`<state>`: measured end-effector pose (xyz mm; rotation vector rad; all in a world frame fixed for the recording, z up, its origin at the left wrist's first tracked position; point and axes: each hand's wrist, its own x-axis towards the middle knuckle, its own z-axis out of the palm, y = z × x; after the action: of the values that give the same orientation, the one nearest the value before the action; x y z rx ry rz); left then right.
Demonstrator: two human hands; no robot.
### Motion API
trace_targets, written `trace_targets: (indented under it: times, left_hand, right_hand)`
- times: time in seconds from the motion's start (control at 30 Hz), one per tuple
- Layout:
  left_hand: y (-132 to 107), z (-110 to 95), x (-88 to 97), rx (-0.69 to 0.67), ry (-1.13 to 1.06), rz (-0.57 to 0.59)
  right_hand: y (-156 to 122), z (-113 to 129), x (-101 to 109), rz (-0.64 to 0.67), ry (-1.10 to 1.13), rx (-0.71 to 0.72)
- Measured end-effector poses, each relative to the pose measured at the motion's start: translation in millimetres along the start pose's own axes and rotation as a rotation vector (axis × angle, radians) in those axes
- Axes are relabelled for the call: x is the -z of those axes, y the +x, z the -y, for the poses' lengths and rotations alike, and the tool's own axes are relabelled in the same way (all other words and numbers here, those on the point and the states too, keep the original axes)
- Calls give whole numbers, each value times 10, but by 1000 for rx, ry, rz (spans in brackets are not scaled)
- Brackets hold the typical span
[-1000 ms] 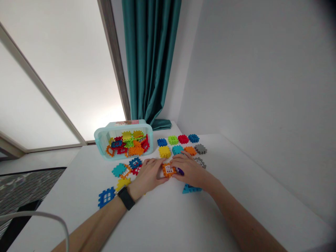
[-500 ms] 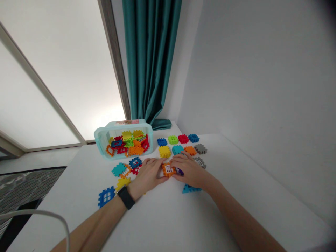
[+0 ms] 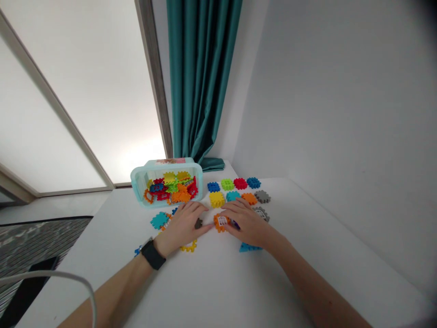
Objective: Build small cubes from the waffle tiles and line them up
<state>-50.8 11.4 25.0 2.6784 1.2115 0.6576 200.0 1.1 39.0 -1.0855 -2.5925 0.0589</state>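
Observation:
My right hand (image 3: 247, 222) rests on the white table (image 3: 218, 282), its fingertips closed on a small orange block with a white window (image 3: 221, 222). A purple piece (image 3: 236, 224) shows under its fingers. My left hand (image 3: 182, 224), with a black watch (image 3: 152, 254) on the wrist, lies flat just left of the block, fingers stretched out. A dark grey piece (image 3: 198, 223) shows between its thumb and forefinger, and the thumb tip almost reaches the orange block. A yellow frame piece (image 3: 189, 247) lies below the left hand.
A pale blue tub (image 3: 138, 175) full of coloured pieces lies on its side behind my left hand. Two rows of blocks, among them a yellow one (image 3: 216, 199) and a red one (image 3: 240, 183), sit behind the hands. A teal triangle (image 3: 248, 247) lies under my right wrist. The wall is close on the right.
My left hand has come off the orange block and slid a little left, uncovering a grey piece and a yellow frame piece. The right hand stays on the block. The view has shifted slightly.

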Motion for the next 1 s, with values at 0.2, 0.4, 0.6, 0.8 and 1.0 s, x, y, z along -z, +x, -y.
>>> trace_targets:
  times: [0.2,0.4,0.6,0.8,1.0]
  left_hand:
    - [-265,277,244,45,78,47]
    - [-621,543,456,104,126,36]
    - [-1001,809,551,182,109,14]
    - [-1194,978,442,229,-34,-92]
    - [-1153,929,290,332,42,-121]
  right_hand:
    - [148,125,-31,-20,4,56]
    - [426,354,-104,-25,43,152]
    - [695,610,-251,71,40,223]
    - [837,837,-487,73,65,228]
    - [828,1066,-652,52,81,223]
